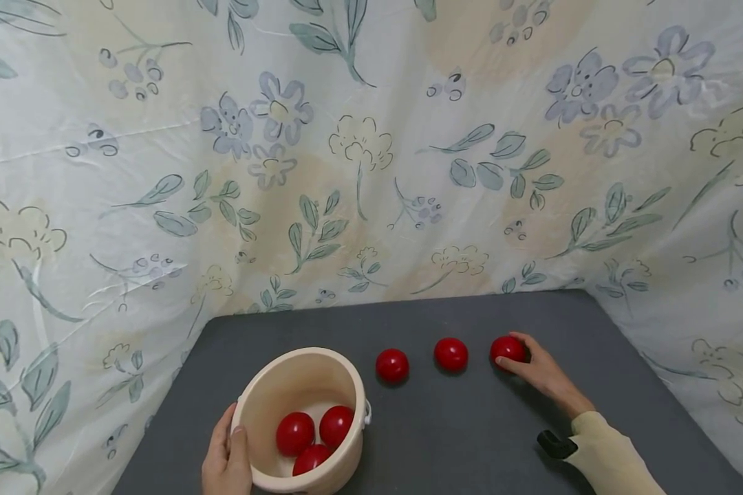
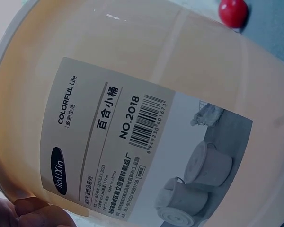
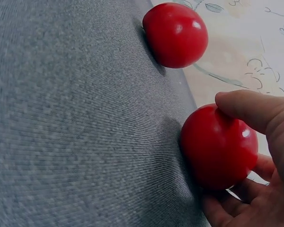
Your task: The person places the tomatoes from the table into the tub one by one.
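At the right of the head view, my right hand (image 1: 543, 371) grips a shiny red ball (image 1: 506, 349), which rests on the grey table. In the right wrist view the thumb lies over this ball (image 3: 217, 146) and the other fingers curl round its far side. My left hand (image 1: 228, 457) holds the left wall of a cream bucket (image 1: 340, 474), thumb at the rim. Inside the bucket lie three red balls (image 1: 295, 433). The left wrist view shows a printed label (image 2: 113, 142) on the bucket's side, with some fingertips at the lower left corner.
Two more red balls stand on the grey table (image 1: 433, 426) between bucket and right hand, one nearer the bucket (image 1: 392, 366) and one in the middle (image 1: 450, 355). A flowered cloth (image 1: 371, 240) hangs behind the table and along its sides.
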`<action>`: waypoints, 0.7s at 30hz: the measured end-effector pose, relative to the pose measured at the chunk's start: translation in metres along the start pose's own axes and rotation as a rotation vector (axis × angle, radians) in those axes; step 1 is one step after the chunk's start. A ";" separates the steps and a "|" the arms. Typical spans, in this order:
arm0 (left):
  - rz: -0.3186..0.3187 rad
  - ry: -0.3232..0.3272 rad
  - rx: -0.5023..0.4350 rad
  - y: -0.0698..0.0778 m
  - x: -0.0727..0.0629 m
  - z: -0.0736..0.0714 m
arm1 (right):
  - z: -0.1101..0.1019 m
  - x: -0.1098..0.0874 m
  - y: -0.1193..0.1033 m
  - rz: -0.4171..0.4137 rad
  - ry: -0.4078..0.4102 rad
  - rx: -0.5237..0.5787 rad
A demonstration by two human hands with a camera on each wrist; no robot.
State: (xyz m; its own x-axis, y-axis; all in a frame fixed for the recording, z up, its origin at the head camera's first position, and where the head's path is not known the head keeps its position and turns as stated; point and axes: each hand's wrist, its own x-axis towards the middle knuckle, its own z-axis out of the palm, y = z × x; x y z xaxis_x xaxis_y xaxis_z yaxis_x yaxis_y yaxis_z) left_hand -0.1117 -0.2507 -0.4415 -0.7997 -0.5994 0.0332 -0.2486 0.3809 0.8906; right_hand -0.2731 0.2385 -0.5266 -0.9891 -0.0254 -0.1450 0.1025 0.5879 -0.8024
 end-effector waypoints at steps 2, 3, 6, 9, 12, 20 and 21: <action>-0.004 -0.009 -0.003 0.001 0.000 0.001 | 0.000 -0.001 0.000 0.007 0.012 -0.001; -0.003 -0.014 -0.009 0.001 0.000 0.001 | 0.000 -0.001 -0.001 0.010 0.017 -0.001; -0.005 -0.014 -0.021 0.001 0.000 0.002 | -0.001 -0.001 -0.002 0.022 0.030 -0.003; -0.002 -0.006 -0.041 0.001 0.000 0.002 | -0.005 -0.001 -0.004 0.024 0.042 -0.001; -0.001 -0.001 -0.056 0.001 -0.001 0.001 | -0.011 -0.002 -0.007 0.032 0.057 0.021; -0.023 0.000 -0.063 -0.001 0.002 -0.001 | -0.030 -0.009 -0.028 0.043 0.096 0.171; -0.030 0.002 -0.068 -0.001 0.002 -0.001 | -0.033 -0.009 -0.033 0.035 0.099 0.184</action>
State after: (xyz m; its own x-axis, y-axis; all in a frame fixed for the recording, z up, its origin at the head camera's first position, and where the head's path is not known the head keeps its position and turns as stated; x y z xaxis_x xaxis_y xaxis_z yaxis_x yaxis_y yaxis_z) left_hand -0.1126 -0.2529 -0.4423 -0.7915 -0.6112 0.0070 -0.2343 0.3140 0.9201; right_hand -0.2710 0.2462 -0.4791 -0.9893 0.0776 -0.1237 0.1451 0.4290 -0.8916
